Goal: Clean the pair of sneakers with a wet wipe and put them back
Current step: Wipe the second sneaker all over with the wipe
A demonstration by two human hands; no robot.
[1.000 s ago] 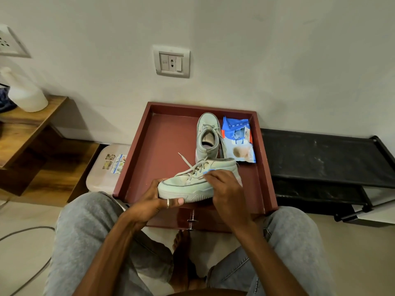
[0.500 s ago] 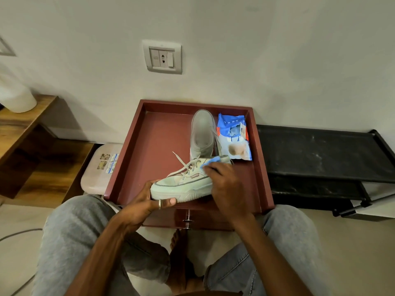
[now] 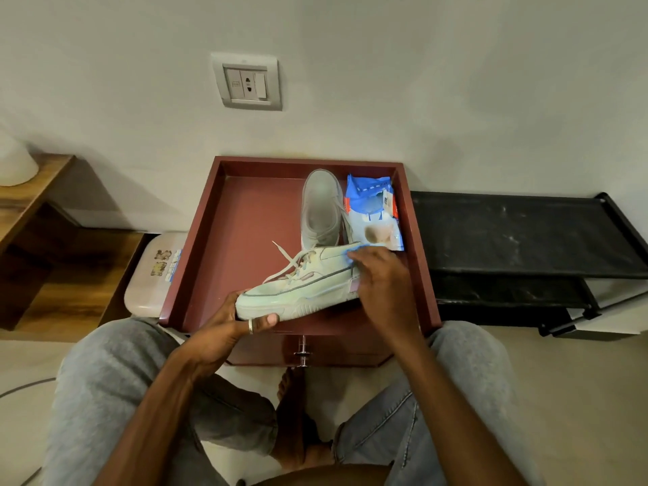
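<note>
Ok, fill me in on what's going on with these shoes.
A seated person is cleaning a pale green sneaker over a dark red tray. The left hand grips its toe end, while the right hand presses a blue wet wipe against the heel end. The second sneaker lies in the tray, untouched, beside the wipes packet. Neither shoe has been put away yet.

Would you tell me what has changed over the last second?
The right hand slid the wet wipe from the sneaker laces back to its heel collar. The left hand still grips the toe; the second sneaker and wipe packet stayed put.
</note>
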